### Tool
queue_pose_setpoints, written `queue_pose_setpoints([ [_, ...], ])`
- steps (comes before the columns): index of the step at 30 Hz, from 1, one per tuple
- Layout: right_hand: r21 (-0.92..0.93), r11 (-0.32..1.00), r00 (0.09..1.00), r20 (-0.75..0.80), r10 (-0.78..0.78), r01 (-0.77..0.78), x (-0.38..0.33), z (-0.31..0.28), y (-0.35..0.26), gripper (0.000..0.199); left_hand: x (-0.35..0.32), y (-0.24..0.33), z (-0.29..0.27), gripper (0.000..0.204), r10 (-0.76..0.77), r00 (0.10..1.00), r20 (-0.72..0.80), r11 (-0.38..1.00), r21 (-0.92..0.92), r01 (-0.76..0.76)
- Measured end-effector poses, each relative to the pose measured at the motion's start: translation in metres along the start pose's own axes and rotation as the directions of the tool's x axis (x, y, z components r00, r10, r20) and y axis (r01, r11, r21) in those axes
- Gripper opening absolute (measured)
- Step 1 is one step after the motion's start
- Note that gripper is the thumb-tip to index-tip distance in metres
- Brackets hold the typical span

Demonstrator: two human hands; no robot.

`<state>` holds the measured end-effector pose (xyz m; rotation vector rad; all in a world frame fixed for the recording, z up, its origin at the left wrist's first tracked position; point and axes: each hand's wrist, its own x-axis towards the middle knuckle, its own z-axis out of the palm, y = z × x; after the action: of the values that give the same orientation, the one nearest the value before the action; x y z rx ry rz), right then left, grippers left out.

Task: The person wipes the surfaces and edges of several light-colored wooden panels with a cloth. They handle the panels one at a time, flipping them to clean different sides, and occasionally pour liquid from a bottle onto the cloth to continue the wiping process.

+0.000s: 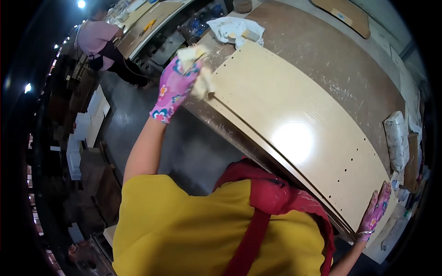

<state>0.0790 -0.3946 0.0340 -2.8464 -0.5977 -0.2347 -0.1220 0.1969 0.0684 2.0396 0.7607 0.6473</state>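
A long cream panel (285, 110) with rows of small dark holes lies flat along the near side of the workbench. My left hand (174, 89), in a pink flowered glove, is raised at the panel's left end. It grips a pale cloth (202, 85), smeared by motion, that hangs close to the panel's corner; I cannot tell whether they touch. At the opposite end my right hand (375, 211), in a matching glove, rests on the panel with its fingers stretched out. Beyond the left end a white rag (230, 30) lies with a small yellowish block (250, 36) on it.
The brown bench top (322, 60) carries scuff marks. A white wrapped bundle (396, 140) sits past the panel's right end, and a tan board (345, 16) is at the far edge. Another person (99, 41) stands at a second bench to the left. Stacked boards (96, 115) stand on the left.
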Motion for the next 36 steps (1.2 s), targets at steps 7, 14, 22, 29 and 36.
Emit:
queue_pose_setpoints([
  [7,0.053,0.998,1.0,-0.02,-0.018,0.019,0.0,0.001,-0.001,0.052,-0.055,0.044,0.121,0.052,0.627,0.716,0.307,0.587,0.418,-0.693],
  [14,0.043,0.999,1.0,-0.02,0.002,-0.001,0.0,0.001,-0.001,0.047,0.007,0.005,-0.002,0.037,0.165,0.972,0.169,0.854,0.468,-0.227],
  [22,0.035,0.999,0.999,-0.034,0.01,-0.008,0.002,0.0,-0.004,0.048,-0.026,0.068,0.18,0.057,0.719,0.597,0.356,0.552,0.23,-0.802],
  [29,0.028,0.999,0.999,-0.023,0.035,-0.035,-0.002,0.004,0.008,0.046,0.125,-0.024,0.118,0.053,0.27,0.899,0.346,0.874,0.304,-0.379],
  [36,-0.006,0.996,0.994,-0.065,0.085,-0.086,-0.011,-0.005,0.004,0.046,0.073,0.056,0.104,0.042,0.16,0.949,0.271,0.985,0.025,-0.173],
])
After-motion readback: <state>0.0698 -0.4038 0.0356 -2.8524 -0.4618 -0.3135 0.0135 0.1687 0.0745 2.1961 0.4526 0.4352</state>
